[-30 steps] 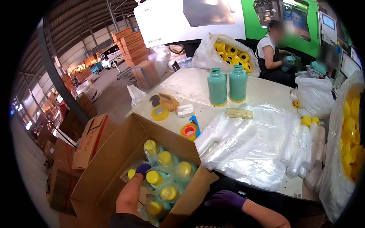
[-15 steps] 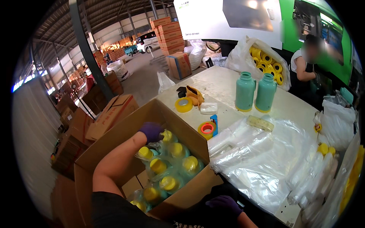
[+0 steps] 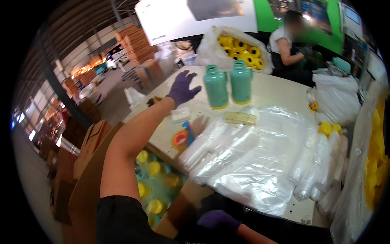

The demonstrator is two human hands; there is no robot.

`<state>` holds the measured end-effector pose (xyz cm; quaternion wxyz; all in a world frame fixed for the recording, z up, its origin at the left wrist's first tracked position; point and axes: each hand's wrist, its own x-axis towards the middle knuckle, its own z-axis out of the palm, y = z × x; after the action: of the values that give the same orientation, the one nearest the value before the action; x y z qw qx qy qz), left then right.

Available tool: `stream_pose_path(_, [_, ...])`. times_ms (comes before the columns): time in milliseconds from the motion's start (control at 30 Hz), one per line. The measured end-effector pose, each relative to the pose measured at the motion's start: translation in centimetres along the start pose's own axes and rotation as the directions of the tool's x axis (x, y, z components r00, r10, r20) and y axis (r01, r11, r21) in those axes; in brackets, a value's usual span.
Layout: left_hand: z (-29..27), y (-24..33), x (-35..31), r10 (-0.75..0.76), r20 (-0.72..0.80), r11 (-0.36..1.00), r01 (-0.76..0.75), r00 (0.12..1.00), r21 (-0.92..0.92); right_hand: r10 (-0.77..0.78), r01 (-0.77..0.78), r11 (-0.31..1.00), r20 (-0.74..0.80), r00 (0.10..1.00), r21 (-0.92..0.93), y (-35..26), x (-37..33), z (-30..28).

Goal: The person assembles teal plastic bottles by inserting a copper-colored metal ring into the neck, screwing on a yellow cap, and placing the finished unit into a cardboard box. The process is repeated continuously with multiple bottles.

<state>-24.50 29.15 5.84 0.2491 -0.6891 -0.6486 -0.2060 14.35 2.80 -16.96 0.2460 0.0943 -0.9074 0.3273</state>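
Observation:
My left hand [image 3: 185, 88], in a purple glove, reaches over the table with its fingers spread and nothing in them. Just right of it stands a teal bottle [image 3: 216, 87] with a yellow base and no cap, still apart from the fingers. A second teal bottle [image 3: 241, 83] stands beside it, also uncapped. My right hand [image 3: 219, 219], gloved in purple too, is low at the table's near edge; its fingers are too blurred to read. Under my left forearm is an open carton [image 3: 87, 191] with several yellow-capped teal bottles [image 3: 155, 167] wrapped in clear plastic.
Clear plastic bags [image 3: 268, 162] cover the table's middle, with a pale yellowish block [image 3: 239, 118] on them. A blue tape dispenser [image 3: 189, 132] lies nearby. Behind are a sack of yellow parts [image 3: 207, 49] and a seated person [image 3: 284, 49]. A white bag [image 3: 335, 97] sits right.
My left hand has left the bottles in the carton and moved up and right over the table, its fingers opening out. The whole view has swung to the right.

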Motion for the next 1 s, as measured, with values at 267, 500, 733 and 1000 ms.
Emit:
stream_pose_path(267, [10.2, 1.5, 12.2, -0.137, 0.262, 0.987, 0.154, 0.955, -0.044, 0.049, 0.053, 0.942, -0.291, 0.956, 0.332, -0.9, 0.5, -1.4])
stream_pose_path(500, [15.4, 7.2, 19.2, -0.365, 0.422, 0.889, 0.176, 0.830, 0.423, 0.450, -0.380, 0.802, -0.049, 0.892, 0.461, 1.5, -3.7, 7.4])
stream_pose_path(733, [17.0, 11.4, 23.4, -0.478, 0.437, 0.878, 0.414, 0.762, 0.240, 0.505, -0.385, 0.722, -0.057, 0.861, 0.575, 1.8, -3.2, 9.5])
stream_pose_path(1000, [13.6, 14.4, 18.3, -0.313, 0.369, 0.950, 0.288, 0.875, 0.123, 0.396, -0.349, 0.802, 0.005, 0.918, 0.485, 1.6, -2.7, -1.7])
